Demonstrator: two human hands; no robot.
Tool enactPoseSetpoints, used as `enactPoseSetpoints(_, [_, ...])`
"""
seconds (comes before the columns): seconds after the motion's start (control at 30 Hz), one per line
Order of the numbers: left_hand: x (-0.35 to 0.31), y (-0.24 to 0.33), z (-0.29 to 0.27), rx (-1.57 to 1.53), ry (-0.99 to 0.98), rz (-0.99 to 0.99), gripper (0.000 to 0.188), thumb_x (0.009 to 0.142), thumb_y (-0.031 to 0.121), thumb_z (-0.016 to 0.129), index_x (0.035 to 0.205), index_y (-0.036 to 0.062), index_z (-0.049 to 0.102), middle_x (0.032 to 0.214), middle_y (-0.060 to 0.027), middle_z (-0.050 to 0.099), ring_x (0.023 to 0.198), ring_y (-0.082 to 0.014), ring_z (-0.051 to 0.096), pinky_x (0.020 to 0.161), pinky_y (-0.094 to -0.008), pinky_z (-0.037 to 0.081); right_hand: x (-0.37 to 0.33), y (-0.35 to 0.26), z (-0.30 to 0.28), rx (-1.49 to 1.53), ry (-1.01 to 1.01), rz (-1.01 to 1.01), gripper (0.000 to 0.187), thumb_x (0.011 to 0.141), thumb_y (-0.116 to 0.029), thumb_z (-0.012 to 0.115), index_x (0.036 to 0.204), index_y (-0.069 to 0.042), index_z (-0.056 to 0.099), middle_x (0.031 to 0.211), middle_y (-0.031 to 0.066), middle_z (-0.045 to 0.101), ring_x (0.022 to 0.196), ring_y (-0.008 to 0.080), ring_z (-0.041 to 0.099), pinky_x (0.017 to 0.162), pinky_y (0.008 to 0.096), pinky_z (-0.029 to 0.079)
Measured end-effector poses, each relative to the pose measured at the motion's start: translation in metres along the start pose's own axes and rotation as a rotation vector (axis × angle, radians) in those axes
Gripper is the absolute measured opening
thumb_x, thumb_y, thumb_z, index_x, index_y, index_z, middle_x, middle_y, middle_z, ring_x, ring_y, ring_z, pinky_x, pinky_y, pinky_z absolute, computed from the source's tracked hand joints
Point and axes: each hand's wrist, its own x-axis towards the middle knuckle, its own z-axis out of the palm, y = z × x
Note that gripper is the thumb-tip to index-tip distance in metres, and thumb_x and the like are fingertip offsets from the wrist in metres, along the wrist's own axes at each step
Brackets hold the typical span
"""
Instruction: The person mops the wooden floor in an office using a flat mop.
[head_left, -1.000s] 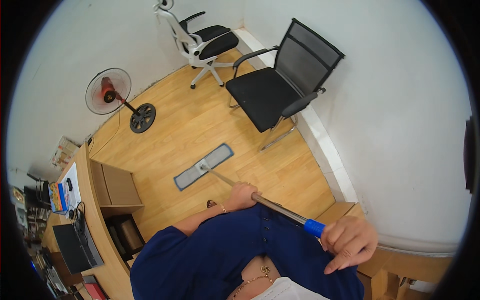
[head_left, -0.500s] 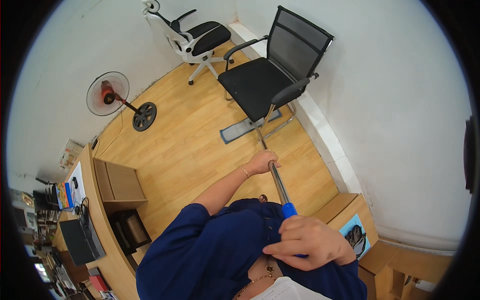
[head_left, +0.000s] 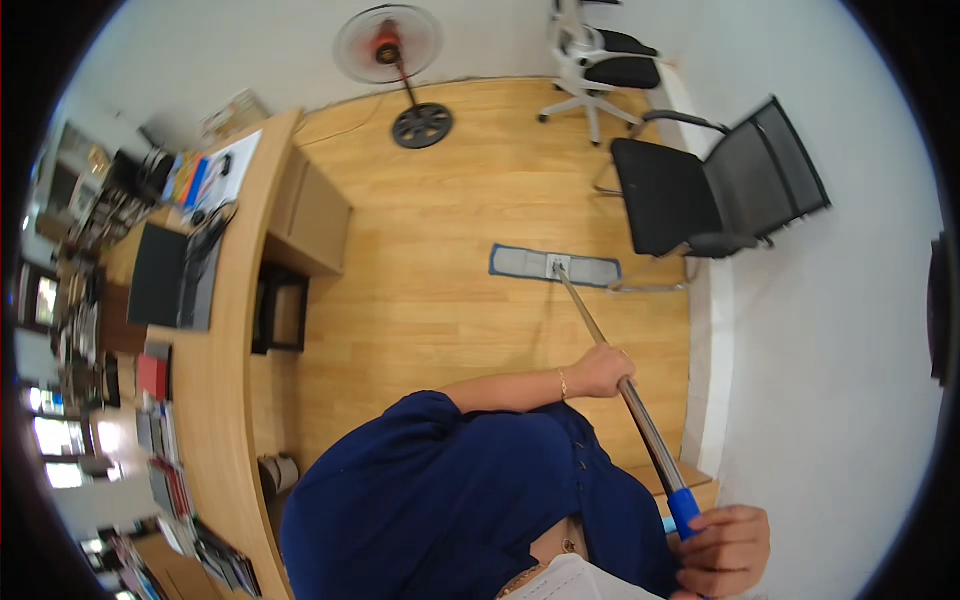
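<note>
A flat mop with a grey pad edged in blue lies on the wooden floor, left of the black mesh chair's front legs. Its metal pole slants down toward me and ends in a blue grip. Partway along the pole, my left hand is wrapped around the metal, a bracelet at its wrist. My right hand is closed around the blue grip at the lower right, its fingers curled over it.
A black mesh chair stands by the right wall, with a white-framed swivel chair behind it. A standing fan is at the far wall. Along the left runs a wooden desk bearing a laptop and books.
The mop head has come out from under the black chair, onto open floor. My view has turned right, and both hands keep their hold on the pole.
</note>
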Motion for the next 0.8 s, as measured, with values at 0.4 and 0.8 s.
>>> enactPoseSetpoints(0.4, [-0.175,-0.025,-0.116,0.151,0.213,-0.2,0.031,0.075,0.031,0.064,0.057,0.0088,0.055,0.062,-0.0113,0.057,0.066,-0.0321,0.058,0.058,-0.044,0.044,0.071,0.025,0.086,0.291,-0.135,-0.102,0.012,0.066,-0.016,0.069,0.067,-0.007,0.061,0.066,0.0055,0.059,0.064,0.0196,0.061,0.068,0.0352,0.051])
enactPoseSetpoints(0.8, [-0.339,-0.142,-0.191,0.38,0.182,-0.585,0.014,0.07,0.019,0.056,0.061,0.0079,0.057,0.069,-0.0139,0.06,0.072,-0.0349,0.058,0.064,-0.0452,0.047,0.096,0.117,0.24,0.788,-0.017,0.183,0.02,0.07,-0.012,0.063,0.054,-0.006,0.053,0.059,0.0054,0.056,0.063,0.0229,0.06,0.079,0.0407,0.044])
